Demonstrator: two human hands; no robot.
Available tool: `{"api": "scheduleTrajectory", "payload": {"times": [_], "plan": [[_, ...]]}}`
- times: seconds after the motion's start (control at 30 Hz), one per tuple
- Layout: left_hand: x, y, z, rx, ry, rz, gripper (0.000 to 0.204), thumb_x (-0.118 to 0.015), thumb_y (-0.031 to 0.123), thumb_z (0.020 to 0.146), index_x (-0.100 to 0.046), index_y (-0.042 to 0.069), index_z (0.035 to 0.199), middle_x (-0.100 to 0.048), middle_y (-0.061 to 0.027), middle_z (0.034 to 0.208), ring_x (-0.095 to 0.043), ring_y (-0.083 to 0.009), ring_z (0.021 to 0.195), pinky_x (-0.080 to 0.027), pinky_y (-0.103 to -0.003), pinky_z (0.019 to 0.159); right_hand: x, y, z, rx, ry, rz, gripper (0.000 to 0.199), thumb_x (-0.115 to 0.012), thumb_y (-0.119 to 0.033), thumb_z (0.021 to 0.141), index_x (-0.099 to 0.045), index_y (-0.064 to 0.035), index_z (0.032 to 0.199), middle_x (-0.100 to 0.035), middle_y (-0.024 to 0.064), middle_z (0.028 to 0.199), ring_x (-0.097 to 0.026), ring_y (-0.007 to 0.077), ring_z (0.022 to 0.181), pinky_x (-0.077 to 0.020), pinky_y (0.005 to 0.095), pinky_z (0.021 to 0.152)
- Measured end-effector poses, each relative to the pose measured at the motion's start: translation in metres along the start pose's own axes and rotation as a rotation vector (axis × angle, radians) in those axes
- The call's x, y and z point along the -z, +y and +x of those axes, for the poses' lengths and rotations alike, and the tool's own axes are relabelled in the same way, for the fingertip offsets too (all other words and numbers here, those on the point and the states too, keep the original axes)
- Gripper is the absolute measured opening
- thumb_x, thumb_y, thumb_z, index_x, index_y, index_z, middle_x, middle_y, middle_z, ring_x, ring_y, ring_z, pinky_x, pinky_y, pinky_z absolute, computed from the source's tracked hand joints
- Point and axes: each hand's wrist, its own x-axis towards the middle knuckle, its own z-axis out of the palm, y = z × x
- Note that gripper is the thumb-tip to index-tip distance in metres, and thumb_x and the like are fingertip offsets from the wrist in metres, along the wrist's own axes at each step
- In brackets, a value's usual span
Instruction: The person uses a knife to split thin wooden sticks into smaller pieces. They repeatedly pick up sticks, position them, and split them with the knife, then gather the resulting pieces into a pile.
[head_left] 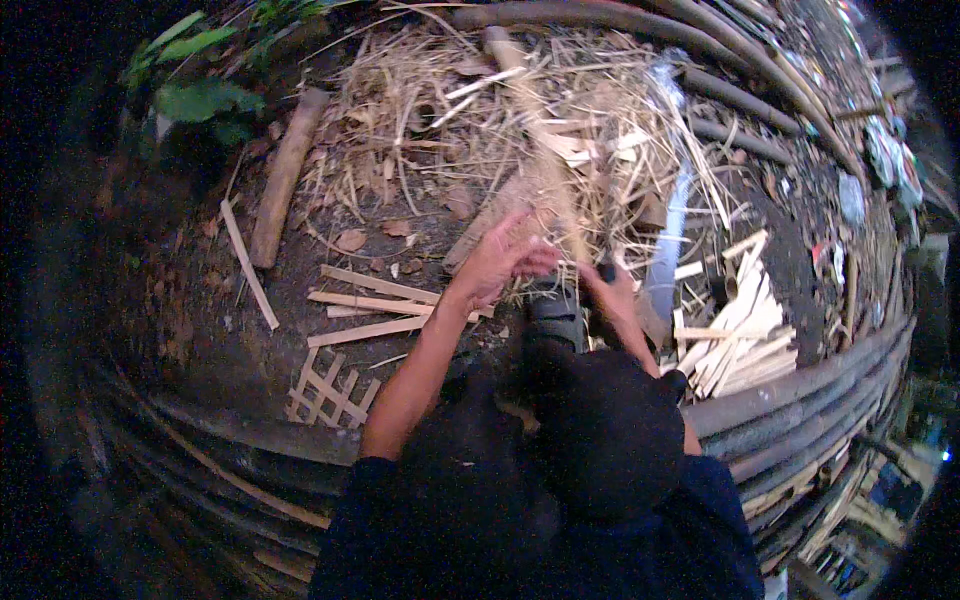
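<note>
My left hand (507,262) is raised over a wooden plank (490,222), its fingers bent and apart, slightly blurred, with nothing plain in them. Close by on the right, my right hand (613,298) is closed round the dark lower end of a long thin dark tool (608,190) that points away from me. It looks like a knife, but blur hides its exact form. Between the hands, a long pale bamboo piece (545,135), smeared by motion, reaches from the far litter down toward my right fingers. A dark shoe (554,320) shows just below them.
Thin pale strips (375,305) and a small woven lattice (332,392) lie left of my forearm. A bundle of strips (735,340) lies right. Shavings (400,110) cover the far ground. A short log (288,180) lies left; bamboo poles (790,395) run along the near side.
</note>
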Motion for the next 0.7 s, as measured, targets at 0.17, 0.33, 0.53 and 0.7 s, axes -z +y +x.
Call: {"api": "scheduleTrajectory", "payload": {"times": [0.17,0.33,0.53,0.7], "plan": [[0.136,0.000,-0.053,-0.277,0.488,0.813,0.040,-0.059,0.013,0.087,-0.049,0.001,0.124,-0.064,-0.0162,0.095,-0.064,-0.0289,0.085,-0.052,-0.036,0.075,0.093,0.050,-0.001,-0.071,0.191,0.051,0.052,-0.068,-0.039,0.081,-0.058,0.0014,0.113,-0.065,0.0104,0.091,-0.059,0.0182,0.079,-0.0477,0.0314,0.069],[0.375,-0.041,-0.185,-0.279,1.622,1.553,0.051,-0.062,0.013,0.075,-0.051,-0.001,0.122,-0.047,-0.0281,0.124,-0.040,-0.0433,0.120,-0.036,-0.048,0.098,0.147,0.103,0.013,-0.072,0.324,-0.033,0.049,-0.068,-0.035,0.081,-0.058,0.0014,0.113,-0.065,0.0106,0.091,-0.060,0.0183,0.080,-0.0481,0.0307,0.070],[0.450,-0.053,-0.255,0.322,1.748,0.990,0.066,-0.065,0.017,0.079,-0.036,-0.006,0.133,-0.043,-0.0292,0.130,-0.038,-0.0429,0.125,-0.036,-0.047,0.102,0.158,0.117,0.000,-0.131,0.394,-0.083,0.046,-0.069,-0.030,0.082,-0.058,0.0015,0.113,-0.065,0.0108,0.092,-0.060,0.0183,0.082,-0.0484,0.0300,0.071],[0.486,-0.075,-0.276,0.217,1.730,1.050,0.058,-0.070,0.012,0.076,-0.043,-0.007,0.125,-0.057,-0.0255,0.112,-0.056,-0.0406,0.104,-0.047,-0.046,0.087,0.138,0.119,-0.006,-0.154,0.368,-0.069,0.044,-0.069,-0.027,0.082,-0.058,0.0015,0.113,-0.065,0.0110,0.092,-0.061,0.0183,0.083,-0.0488,0.0294,0.073]]}}
